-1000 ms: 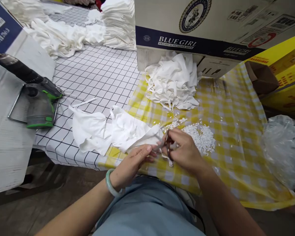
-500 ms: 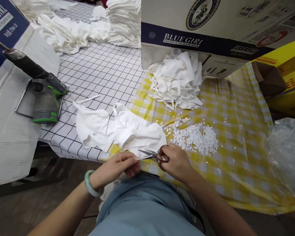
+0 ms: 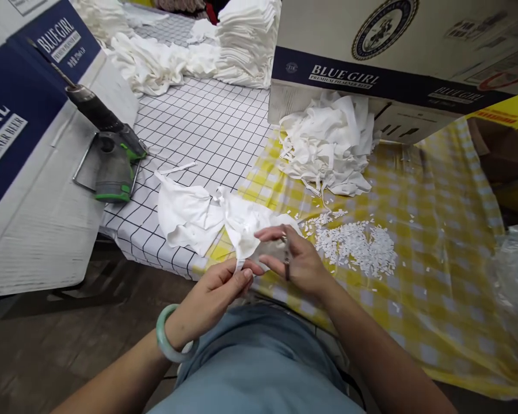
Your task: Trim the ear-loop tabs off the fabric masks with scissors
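Note:
My left hand (image 3: 220,287), with a pale green bangle at the wrist, pinches the edge of a white cloth piece (image 3: 242,221) between thumb and fingers. The cloth lies across the table's front edge, and a second white cloth portion with a thin strap (image 3: 183,215) spreads to its left; I cannot tell whether they join. Close by on the right, my right hand (image 3: 304,261) keeps a pair of scissors (image 3: 287,264) against its fingers, blades mostly hidden. Its thumb and forefinger reach out toward the cloth. A scatter of small white snippets (image 3: 358,244) lies beyond this hand.
A heap of white cloth (image 3: 328,144) rests against a large carton (image 3: 319,100). Left stands another carton (image 3: 43,213), beside a grey-green tool (image 3: 112,167). Stacked white cloth (image 3: 246,46) is at the back, clear plastic (image 3: 515,276) at the right.
The scissor blades have swung away from the cloth edge and no longer point at my left hand. My right thumb and forefinger have opened out. The view has shifted left.

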`<state>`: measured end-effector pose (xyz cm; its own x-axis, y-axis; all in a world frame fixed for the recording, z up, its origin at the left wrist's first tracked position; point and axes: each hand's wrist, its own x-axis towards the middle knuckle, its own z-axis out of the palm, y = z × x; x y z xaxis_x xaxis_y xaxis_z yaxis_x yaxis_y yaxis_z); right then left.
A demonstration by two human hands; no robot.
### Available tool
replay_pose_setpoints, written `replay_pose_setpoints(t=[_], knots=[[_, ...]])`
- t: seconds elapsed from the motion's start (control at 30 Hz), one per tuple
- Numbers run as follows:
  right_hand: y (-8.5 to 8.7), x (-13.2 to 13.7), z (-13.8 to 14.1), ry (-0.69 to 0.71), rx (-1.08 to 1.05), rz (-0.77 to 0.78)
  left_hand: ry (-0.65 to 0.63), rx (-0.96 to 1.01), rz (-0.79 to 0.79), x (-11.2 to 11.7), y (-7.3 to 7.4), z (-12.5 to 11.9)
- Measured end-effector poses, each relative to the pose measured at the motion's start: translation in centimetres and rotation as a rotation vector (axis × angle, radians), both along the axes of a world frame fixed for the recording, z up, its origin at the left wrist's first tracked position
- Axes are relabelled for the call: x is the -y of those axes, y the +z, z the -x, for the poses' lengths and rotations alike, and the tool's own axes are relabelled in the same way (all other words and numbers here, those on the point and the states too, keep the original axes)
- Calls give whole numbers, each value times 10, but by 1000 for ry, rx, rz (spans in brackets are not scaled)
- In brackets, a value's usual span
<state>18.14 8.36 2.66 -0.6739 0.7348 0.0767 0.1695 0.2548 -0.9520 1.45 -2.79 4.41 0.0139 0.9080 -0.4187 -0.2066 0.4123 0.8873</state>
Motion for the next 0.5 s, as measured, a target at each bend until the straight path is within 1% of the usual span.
replay_pose_setpoints(t=[0.03, 0.1, 0.17, 0.23, 0.3, 0.33, 0.4, 0.47, 0.5], knots=[[-1, -8, 9, 60, -36, -7, -50, -40, -22, 1, 4, 2], [-4, -19, 23, 171, -71, 66, -107, -93, -37, 1, 10, 6], [-5, -27, 31, 209, -86, 195, -72, -131, -39, 1, 11, 11], [0, -34, 33, 185, -100, 300, 18, -164, -55, 1, 10, 16], [9, -42, 34, 134, -96, 350, 46, -196, -88, 0, 11, 22], [15, -46, 35, 112, -85, 367, 20, -212, -114, -1, 13, 24], [24, -52, 39, 92, -72, 412, -81, -249, -206, -4, 20, 27], [28, -53, 49, 97, -86, 487, -159, -338, -363, -8, 30, 27], [27, -51, 55, 106, -104, 533, -158, -411, -460, -11, 34, 26]])
